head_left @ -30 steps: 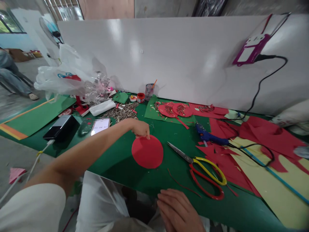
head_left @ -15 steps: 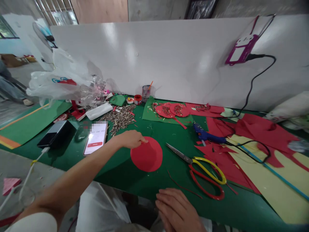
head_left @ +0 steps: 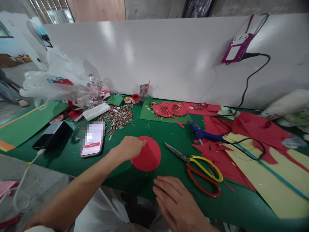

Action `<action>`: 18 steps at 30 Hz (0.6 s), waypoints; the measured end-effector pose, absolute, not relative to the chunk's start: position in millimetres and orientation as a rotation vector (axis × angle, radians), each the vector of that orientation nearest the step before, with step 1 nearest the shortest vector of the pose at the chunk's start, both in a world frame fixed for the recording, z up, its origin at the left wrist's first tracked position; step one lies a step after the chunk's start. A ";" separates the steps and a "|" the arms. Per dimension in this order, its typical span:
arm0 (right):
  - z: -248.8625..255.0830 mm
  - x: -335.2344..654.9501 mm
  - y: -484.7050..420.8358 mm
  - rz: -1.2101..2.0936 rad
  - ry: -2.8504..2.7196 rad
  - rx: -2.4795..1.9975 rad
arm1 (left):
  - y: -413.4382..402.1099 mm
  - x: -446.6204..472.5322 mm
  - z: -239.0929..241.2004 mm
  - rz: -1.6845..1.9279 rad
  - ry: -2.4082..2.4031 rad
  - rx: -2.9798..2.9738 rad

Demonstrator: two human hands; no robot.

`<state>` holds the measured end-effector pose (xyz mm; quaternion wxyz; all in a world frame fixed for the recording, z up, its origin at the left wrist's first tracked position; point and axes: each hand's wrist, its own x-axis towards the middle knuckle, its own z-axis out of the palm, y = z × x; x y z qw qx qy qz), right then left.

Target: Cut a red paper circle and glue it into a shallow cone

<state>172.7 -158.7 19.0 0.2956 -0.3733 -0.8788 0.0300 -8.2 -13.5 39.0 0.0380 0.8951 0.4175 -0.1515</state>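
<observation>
Your left hand (head_left: pixel 130 149) reaches forward over the table (head_left: pixel 166 132), its fingers mostly curled and a fingertip resting on the red paper disc (head_left: pixel 150 158). Whether it pinches the disc's edge or only presses on it, you cannot tell from this view. The disc lies flat just to the right of that hand, partly covered by it, and ahead and slightly left of your right hand (head_left: pixel 177 199). Your right hand is nearer your body, palm turned down, fingers loosely extended and close together, with nothing visible in its grasp; its underside is hidden.

Ahead and to the right of your right hand, the scissors (head_left: pixel 187 159) lie with closed blades pointing toward the disc and their red and yellow handles away from it. Beyond them is a blue glue gun (head_left: pixel 206 135), with red paper scraps (head_left: pixel 217 156) near it and a pale yellow sheet (head_left: pixel 272 183) farther right of your right hand.

To the left of your left hand lies a phone (head_left: pixel 93 146), with a black box (head_left: pixel 51 133) farther left. Ahead of that hand is a pile of seeds (head_left: pixel 120 119); ahead and to its right, two decorated red circles (head_left: pixel 164 109) overlap on a green sheet (head_left: pixel 146 112).
</observation>
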 end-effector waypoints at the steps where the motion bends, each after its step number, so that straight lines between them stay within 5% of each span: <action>1: 22.8 174.8 -155.4 0.060 -2.348 -0.997 | -14.0 -9.1 36.8 -0.458 1.287 2.747; 18: 14.8 181.0 -65.1 -0.182 -2.858 -1.166 | -20.4 -8.3 39.1 -0.405 1.331 2.685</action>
